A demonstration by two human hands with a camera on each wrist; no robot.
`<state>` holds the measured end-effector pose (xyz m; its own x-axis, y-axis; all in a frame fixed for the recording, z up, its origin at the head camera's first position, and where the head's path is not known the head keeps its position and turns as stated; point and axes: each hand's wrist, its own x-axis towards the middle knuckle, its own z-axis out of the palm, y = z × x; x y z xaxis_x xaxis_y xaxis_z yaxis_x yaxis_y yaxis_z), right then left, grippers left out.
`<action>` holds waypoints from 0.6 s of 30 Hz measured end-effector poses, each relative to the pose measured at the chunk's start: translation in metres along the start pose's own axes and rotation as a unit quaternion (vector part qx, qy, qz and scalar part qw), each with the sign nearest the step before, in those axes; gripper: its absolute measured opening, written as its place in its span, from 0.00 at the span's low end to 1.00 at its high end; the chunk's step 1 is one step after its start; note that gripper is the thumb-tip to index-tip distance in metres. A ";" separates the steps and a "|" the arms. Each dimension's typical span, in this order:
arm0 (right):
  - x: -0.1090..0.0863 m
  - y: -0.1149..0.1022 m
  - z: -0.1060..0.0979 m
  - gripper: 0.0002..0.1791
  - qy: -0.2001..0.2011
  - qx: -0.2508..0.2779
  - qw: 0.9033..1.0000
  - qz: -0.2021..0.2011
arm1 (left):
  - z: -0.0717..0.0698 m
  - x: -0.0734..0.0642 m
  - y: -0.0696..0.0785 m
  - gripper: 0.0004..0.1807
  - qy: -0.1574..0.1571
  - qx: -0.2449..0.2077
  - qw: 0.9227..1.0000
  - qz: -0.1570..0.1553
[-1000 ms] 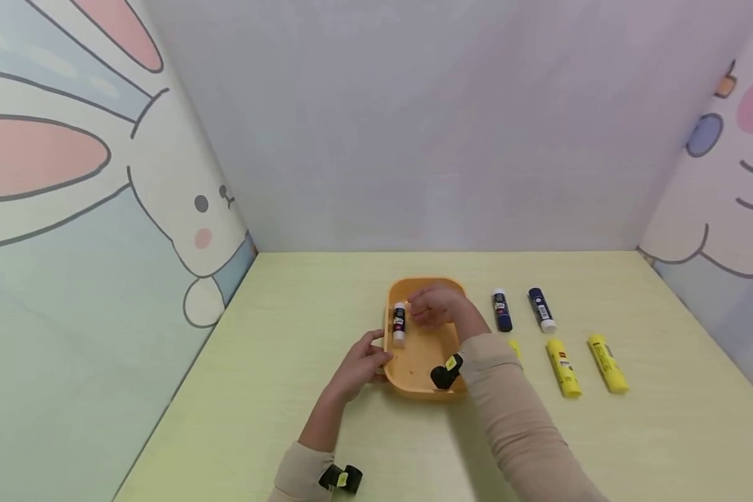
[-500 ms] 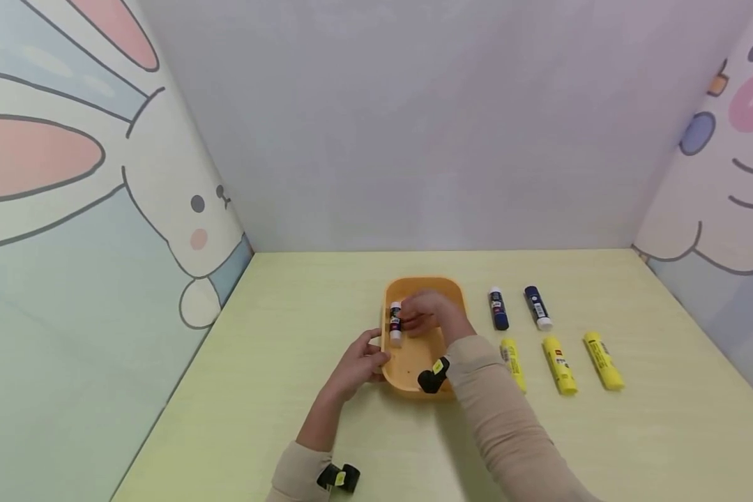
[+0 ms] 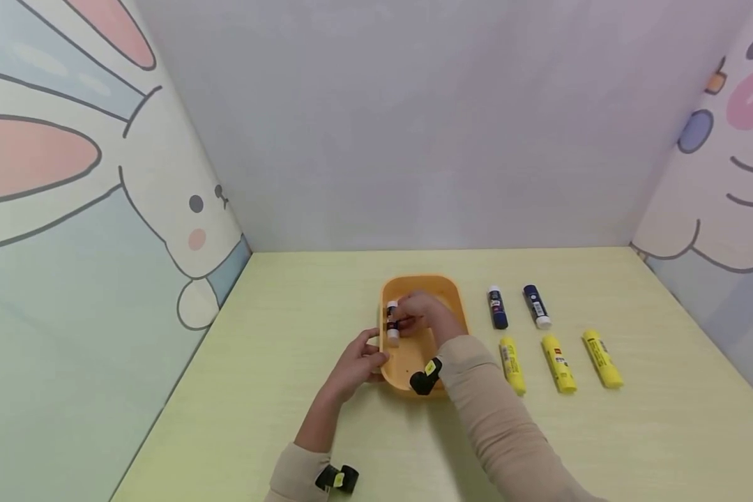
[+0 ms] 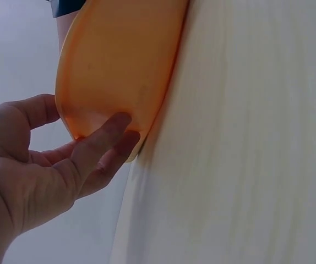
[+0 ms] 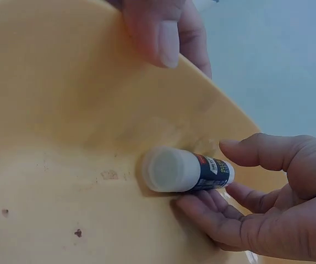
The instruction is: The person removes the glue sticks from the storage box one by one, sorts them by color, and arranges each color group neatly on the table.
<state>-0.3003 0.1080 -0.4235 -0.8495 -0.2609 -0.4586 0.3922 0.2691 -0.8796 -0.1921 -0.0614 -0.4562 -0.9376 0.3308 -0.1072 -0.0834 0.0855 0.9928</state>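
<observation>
An orange tray [image 3: 417,357] stands on the table, and my left hand [image 3: 353,364] grips its left side. Seen from the right wrist, the left thumb [image 5: 169,44] hooks inside the rim; in the left wrist view, fingers [image 4: 100,140] press the outer wall. Inside the tray, along its left wall, lies a dark-labelled glue stick [image 5: 210,170] with a whitish cap end. My right hand [image 3: 419,310] reaches in and holds this glue stick, thumb on one side and fingers curled under the other. Its far end is partly covered by the fingers in the head view.
Right of the tray, two navy glue sticks with white ends, one nearer [image 3: 498,308] and one farther right [image 3: 537,307], lie on the table. In front of them lie three yellow glue sticks [image 3: 512,366]. Walls with cartoon drawings border the table [image 3: 288,314].
My right hand has moved left across the tray, from beside the glue stick to take hold of it. My left hand keeps its grip on the tray. The view has shifted slightly.
</observation>
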 end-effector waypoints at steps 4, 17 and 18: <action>0.001 0.000 0.000 0.13 -0.006 0.009 1.000 0.002 | -0.001 0.000 0.000 0.30 -0.001 -0.002 1.000 -0.002; 0.000 -0.004 0.003 0.08 0.007 0.016 1.000 -0.003 | -0.002 0.000 0.000 0.29 0.004 0.010 1.000 -0.001; 0.000 -0.003 0.003 0.10 0.007 0.018 1.000 -0.003 | -0.002 0.001 0.000 0.29 0.004 0.011 1.000 -0.001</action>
<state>-0.3007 0.1042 -0.4211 -0.8567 -0.2505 -0.4509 0.3985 0.2338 -0.8869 -0.1935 -0.0631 -0.4566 -0.9403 0.3223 -0.1090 -0.0785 0.1063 0.9912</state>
